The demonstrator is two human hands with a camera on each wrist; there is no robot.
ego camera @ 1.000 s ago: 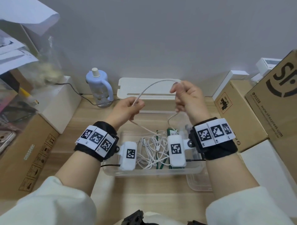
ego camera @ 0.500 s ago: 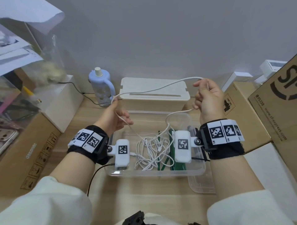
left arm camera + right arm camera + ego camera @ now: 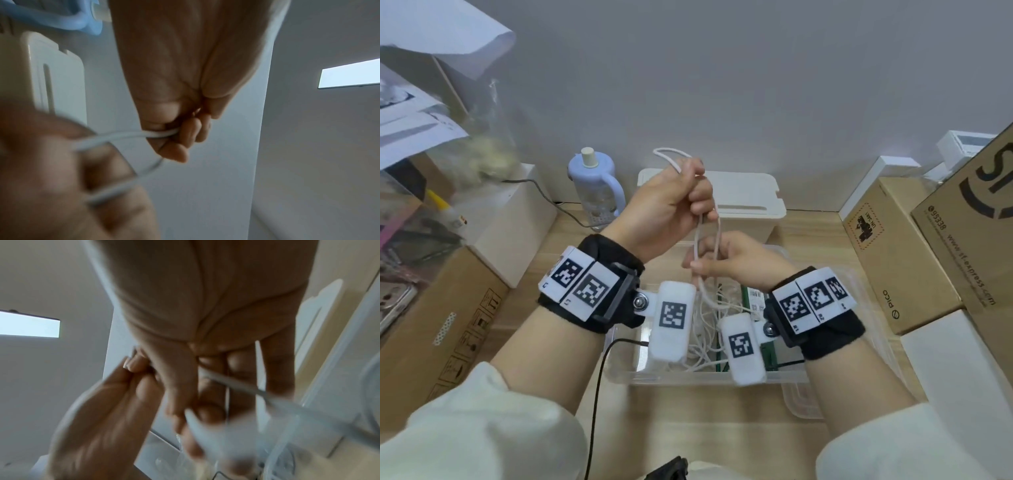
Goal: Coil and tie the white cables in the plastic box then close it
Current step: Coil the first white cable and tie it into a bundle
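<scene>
Head view: left hand and right hand, fingers curled, pinch a white cable loop above the plastic box, where the trailing slack could snag the tangle and spring the coil.

Clutter sitting around the edge of a wooden desk.

A pale blue bottle with a cream cap is standing at the back, near the grey wall, and a thin black cord is trailing past its base. A white bin with a slotted lid is sitting just to its right. Brown cardboard boxes are leaning together along the right side, with small white boxes showing behind them. On the left, a white box is resting beside another cardboard box, and loose papers are hanging over a clear bag.
</scene>
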